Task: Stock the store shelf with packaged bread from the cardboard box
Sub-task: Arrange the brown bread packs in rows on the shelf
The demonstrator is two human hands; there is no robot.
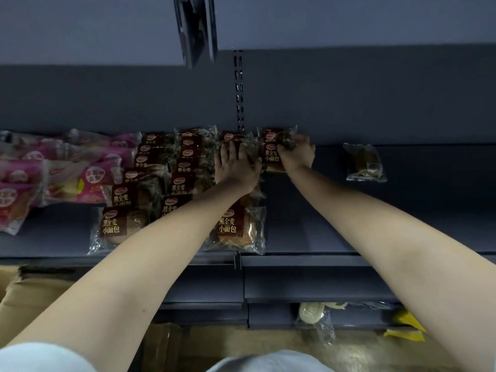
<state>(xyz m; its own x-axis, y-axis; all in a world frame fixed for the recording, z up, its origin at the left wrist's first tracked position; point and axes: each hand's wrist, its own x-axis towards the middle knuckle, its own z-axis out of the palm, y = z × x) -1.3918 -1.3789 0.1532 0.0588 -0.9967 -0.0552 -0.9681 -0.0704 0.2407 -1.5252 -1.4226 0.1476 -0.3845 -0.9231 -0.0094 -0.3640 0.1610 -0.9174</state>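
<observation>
Left hand (236, 165): fingers straight, palm flat on the third row of brown-labelled clear-wrapped bread packets (230, 226), likely steadying it. Right hand (296, 154): fingers curled round one such packet (271, 158) at the back of the dark grey metal shelf (375, 232), apparently starting a fourth row. Brown cardboard box (29, 294): lower left, below the shelf.

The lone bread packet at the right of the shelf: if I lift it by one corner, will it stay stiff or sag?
Probably it sags: the lone bread packet has thin, crinkled clear wrap with loose edges. It looks light, with only a small bread inside. The glossy film may slip, so hold the body.
</observation>
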